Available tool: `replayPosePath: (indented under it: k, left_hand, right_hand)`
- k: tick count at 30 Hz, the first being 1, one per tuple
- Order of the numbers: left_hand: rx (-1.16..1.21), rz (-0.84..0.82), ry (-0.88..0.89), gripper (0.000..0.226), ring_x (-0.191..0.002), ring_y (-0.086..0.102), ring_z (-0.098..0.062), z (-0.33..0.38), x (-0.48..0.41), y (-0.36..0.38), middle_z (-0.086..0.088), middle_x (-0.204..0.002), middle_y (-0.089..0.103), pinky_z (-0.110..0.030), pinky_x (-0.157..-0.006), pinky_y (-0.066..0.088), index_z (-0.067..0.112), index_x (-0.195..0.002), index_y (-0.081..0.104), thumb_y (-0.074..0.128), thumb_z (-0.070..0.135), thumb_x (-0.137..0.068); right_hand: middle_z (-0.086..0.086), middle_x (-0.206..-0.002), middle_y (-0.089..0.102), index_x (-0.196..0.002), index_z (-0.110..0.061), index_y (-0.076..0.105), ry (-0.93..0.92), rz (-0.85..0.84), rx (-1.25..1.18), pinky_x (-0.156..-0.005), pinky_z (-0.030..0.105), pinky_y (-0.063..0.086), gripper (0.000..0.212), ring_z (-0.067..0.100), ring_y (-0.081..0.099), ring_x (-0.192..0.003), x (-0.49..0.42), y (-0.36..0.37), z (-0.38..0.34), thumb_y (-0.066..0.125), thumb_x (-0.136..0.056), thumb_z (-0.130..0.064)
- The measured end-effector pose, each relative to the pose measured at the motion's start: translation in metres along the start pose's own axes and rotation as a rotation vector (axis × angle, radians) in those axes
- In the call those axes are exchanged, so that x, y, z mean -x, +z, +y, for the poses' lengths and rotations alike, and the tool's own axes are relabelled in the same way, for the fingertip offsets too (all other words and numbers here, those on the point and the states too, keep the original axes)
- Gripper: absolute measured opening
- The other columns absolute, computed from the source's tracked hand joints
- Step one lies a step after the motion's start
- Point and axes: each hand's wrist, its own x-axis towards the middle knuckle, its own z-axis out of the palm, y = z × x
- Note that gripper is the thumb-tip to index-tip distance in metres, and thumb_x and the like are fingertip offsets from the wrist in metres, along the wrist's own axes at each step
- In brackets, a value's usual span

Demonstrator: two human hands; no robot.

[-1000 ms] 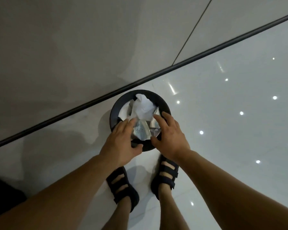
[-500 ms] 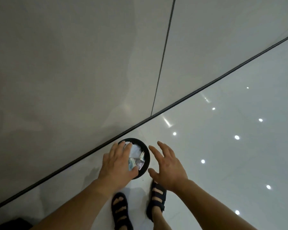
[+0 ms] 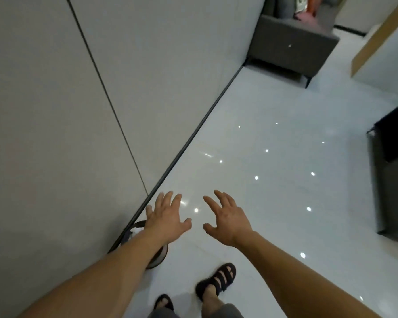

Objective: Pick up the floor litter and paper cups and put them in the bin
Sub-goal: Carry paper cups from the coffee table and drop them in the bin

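In the head view both hands hang low over the glossy floor [image 3: 274, 198] and hold nothing. The left hand [image 3: 168, 216] has its fingers [image 3: 170, 198] spread and straight; the right hand [image 3: 228, 219] has its fingers [image 3: 221, 198] spread and slightly bent. I judge that this leaves them free to fetch the next piece. The bin [image 3: 130, 229] stands against the wall [image 3: 55, 111], mostly hidden under the left forearm. Pale crumpled paper [image 3: 137, 231] shows inside its dark rim. No loose litter or cups show on the floor up to the grey sofa [image 3: 290, 47].
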Motion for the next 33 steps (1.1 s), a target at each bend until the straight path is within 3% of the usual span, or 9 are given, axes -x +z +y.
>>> replayPosePath:
  k: [7, 15, 24, 33]
  left_hand:
    - [-0.16, 0.045, 0.294, 0.086, -0.147, -0.005, -0.021, 0.149, -0.003, -0.032, 0.004, -0.161, 0.001, -0.052, -0.115, 0.008, 0.029, -0.152, 0.009, 0.045, 0.065, -0.083]
    - [-0.271, 0.053, 0.61, 0.083, -0.147, -0.003, -0.021, 0.374, 0.019, 0.014, 0.002, -0.16, 0.007, -0.052, -0.116, 0.01, 0.027, -0.151, 0.012, 0.047, 0.062, -0.085]
    - [-0.341, -0.009, 0.873, 0.083, -0.146, 0.005, -0.022, 0.559, 0.054, 0.08, 0.001, -0.159, 0.008, -0.05, -0.114, 0.018, 0.026, -0.151, 0.014, 0.052, 0.058, -0.085]
    - [-0.396, -0.087, 1.01, 0.086, -0.146, 0.009, -0.023, 0.705, 0.02, 0.139, -0.001, -0.159, 0.011, -0.051, -0.113, 0.024, 0.025, -0.151, 0.013, 0.054, 0.058, -0.083]
  right_hand:
    - [-0.001, -0.164, 0.001, -0.153, -0.038, 0.007, 0.307, 0.212, -0.079, -0.11, 0.045, 0.035, 0.081, 0.024, 0.004, -0.149, 0.101, -0.048, 0.11, 0.049, -0.088, -0.061]
    - [-0.001, -0.162, 0.007, -0.152, -0.038, 0.01, 0.627, 0.346, -0.169, -0.108, 0.047, 0.035, 0.082, 0.024, 0.01, -0.148, 0.242, -0.067, 0.276, 0.053, -0.087, -0.061]
    - [-0.001, -0.162, 0.009, -0.152, -0.038, 0.012, 0.968, 0.393, -0.268, -0.109, 0.049, 0.033, 0.082, 0.024, 0.012, -0.147, 0.388, -0.058, 0.415, 0.055, -0.086, -0.06]
    - [-0.001, -0.162, 0.007, -0.153, -0.035, 0.012, 1.125, 0.366, -0.307, -0.11, 0.049, 0.032, 0.081, 0.025, 0.011, -0.147, 0.428, -0.063, 0.528, 0.055, -0.088, -0.058]
